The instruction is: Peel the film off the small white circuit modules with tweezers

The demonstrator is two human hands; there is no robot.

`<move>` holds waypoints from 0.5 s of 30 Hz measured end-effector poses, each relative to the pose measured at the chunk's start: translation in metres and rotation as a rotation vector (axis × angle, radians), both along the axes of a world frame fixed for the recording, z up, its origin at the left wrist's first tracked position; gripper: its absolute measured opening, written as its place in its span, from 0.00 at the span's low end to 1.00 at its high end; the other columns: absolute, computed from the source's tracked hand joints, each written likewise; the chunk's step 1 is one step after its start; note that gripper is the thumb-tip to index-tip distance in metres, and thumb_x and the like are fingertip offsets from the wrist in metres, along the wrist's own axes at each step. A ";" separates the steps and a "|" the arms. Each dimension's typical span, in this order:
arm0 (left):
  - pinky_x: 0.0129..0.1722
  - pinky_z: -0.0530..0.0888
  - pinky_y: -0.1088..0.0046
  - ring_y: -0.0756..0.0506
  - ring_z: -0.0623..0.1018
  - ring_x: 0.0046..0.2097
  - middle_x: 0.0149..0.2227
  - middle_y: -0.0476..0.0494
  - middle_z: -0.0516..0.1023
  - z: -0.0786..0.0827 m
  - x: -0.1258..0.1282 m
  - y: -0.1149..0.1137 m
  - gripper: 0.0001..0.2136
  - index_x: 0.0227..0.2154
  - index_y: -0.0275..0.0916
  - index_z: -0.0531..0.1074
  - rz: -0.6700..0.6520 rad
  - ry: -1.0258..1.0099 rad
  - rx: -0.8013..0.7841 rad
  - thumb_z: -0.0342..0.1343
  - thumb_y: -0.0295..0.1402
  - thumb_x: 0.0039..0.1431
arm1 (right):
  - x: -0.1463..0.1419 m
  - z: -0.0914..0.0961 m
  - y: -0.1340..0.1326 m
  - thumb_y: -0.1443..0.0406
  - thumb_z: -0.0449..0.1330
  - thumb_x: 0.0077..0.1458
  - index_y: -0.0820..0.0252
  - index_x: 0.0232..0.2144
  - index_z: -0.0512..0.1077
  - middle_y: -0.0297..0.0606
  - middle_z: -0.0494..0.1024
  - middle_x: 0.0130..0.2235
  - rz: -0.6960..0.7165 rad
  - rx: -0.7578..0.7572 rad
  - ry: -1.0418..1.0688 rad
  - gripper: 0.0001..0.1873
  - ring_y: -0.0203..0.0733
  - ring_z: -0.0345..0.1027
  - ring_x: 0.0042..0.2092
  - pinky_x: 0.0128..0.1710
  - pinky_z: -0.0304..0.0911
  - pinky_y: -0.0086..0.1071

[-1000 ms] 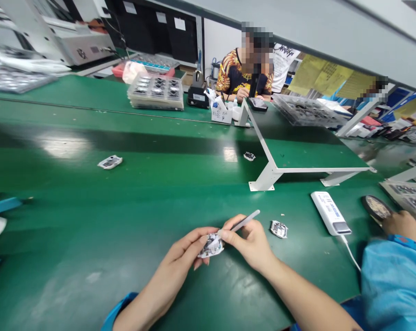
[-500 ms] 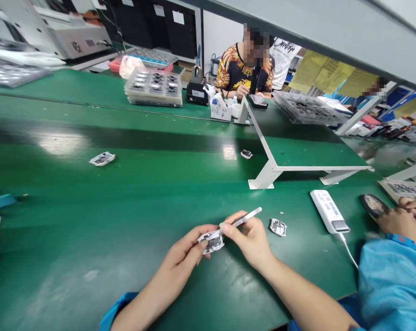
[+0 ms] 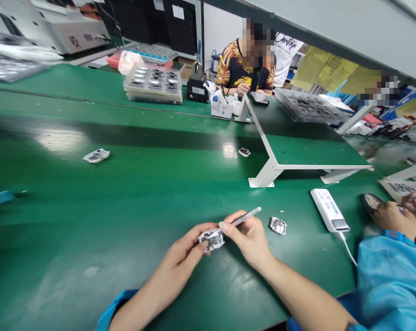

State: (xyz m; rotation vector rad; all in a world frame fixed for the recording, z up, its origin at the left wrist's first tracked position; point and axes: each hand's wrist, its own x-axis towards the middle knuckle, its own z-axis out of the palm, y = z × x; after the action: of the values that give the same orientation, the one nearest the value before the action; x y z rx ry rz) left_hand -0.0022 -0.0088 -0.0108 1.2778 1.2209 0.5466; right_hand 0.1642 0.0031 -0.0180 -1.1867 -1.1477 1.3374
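White electronic module [image 3: 211, 239] in the grip of the left hand [image 3: 182, 248]

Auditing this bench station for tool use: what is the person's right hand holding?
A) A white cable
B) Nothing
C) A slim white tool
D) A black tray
C: the right hand pinches a slim white tool, angled toward the small white-wrapped module held in the left hand.
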 end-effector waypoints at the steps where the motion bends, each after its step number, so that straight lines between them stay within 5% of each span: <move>1: 0.34 0.65 0.83 0.54 0.68 0.34 0.37 0.45 0.73 0.000 0.000 0.000 0.22 0.48 0.35 0.66 -0.003 0.003 -0.002 0.45 0.44 0.56 | 0.000 0.000 0.000 0.60 0.66 0.47 0.64 0.26 0.71 0.36 0.73 0.26 -0.002 -0.002 0.001 0.12 0.35 0.66 0.29 0.31 0.62 0.28; 15: 0.33 0.66 0.83 0.54 0.69 0.34 0.37 0.44 0.74 0.002 0.000 -0.001 0.21 0.47 0.34 0.68 0.007 -0.030 -0.001 0.47 0.43 0.55 | 0.000 0.001 0.000 0.62 0.67 0.44 0.63 0.25 0.72 0.35 0.75 0.26 -0.018 -0.028 0.057 0.10 0.35 0.67 0.28 0.30 0.63 0.28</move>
State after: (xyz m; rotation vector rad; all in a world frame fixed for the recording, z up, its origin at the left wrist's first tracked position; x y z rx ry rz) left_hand -0.0020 -0.0094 -0.0085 1.2612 1.2011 0.5678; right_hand 0.1642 0.0033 -0.0170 -1.1698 -1.0784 1.3690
